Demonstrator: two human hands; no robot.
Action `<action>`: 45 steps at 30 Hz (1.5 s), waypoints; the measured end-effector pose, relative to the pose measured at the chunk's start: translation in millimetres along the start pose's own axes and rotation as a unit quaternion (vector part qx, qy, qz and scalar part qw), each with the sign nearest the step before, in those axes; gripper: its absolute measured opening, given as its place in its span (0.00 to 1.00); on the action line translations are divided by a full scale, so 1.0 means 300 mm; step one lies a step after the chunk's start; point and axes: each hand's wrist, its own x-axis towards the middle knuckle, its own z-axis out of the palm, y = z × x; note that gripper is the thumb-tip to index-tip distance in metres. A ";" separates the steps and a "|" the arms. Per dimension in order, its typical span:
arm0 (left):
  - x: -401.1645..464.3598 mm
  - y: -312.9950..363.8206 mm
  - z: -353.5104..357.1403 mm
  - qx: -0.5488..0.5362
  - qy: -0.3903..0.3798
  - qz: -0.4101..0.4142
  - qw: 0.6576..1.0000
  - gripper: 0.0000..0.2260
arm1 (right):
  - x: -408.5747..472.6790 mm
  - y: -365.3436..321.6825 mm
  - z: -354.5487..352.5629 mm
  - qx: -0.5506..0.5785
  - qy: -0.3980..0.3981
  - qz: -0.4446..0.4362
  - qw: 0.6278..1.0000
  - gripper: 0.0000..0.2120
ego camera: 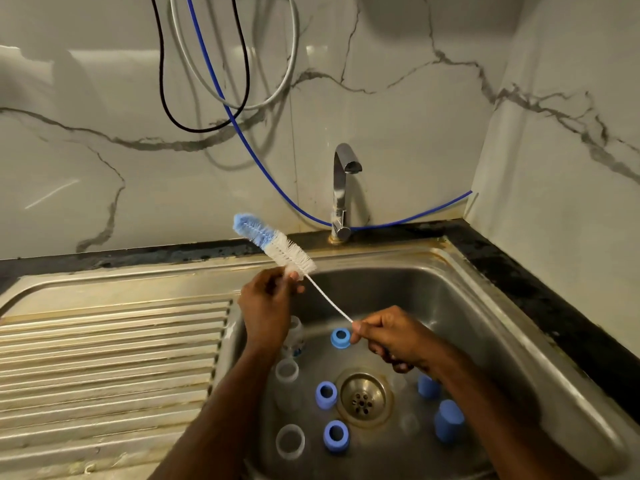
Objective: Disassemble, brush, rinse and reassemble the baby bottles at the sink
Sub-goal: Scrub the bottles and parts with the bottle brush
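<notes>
Risk: bottle brush (273,244) is held w/ light pinches only. If the thin wire stem slips it drops into the sink (502,327) among the loose parts, or wet bristles flick water.

Left hand (266,306): fingers (292,276) curled, pinching the bristle base.

Right hand (389,336): fingers (356,332) closed round the stem end.

Below both: blue collars (341,338), clear bottles (287,370), near the drain (362,396). Tap (341,188) off, beyond the fingers.
</notes>
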 end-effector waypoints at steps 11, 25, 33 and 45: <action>-0.018 0.036 0.008 -0.219 -0.065 -0.153 0.961 0.07 | 0.000 0.007 -0.029 -0.040 0.024 -0.037 0.998 0.13; -0.046 0.092 0.000 -0.399 -0.099 -0.325 0.852 0.13 | 0.021 0.029 -0.036 -0.141 0.076 -0.114 0.981 0.08; -0.017 0.021 -0.011 0.004 0.043 0.082 0.996 0.13 | -0.013 -0.029 0.036 0.019 -0.048 -0.027 0.998 0.17; -0.008 0.080 -0.007 -0.411 -0.069 -0.305 0.856 0.15 | 0.018 0.009 -0.002 -0.141 0.055 -0.134 0.979 0.10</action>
